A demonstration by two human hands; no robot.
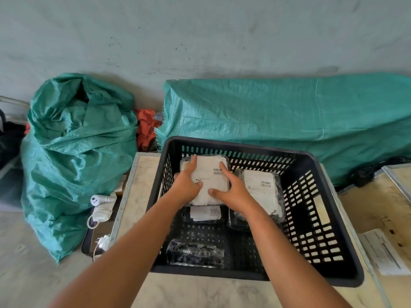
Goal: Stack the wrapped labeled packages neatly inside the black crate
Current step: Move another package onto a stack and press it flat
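Inside black crate (333,241), hands grip barcode-labelled package (210,176), print unreadable

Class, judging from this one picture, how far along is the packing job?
Done: a labeled package lies flat at the right inside the black crate. In hand: the left hand and right hand press a white package onto another. Left: a dark wrapped bundle lies unstacked near the front wall.

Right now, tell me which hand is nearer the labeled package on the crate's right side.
Right. The right hand lies just beside that package; the left hand is farther away, across the white package both hands hold.
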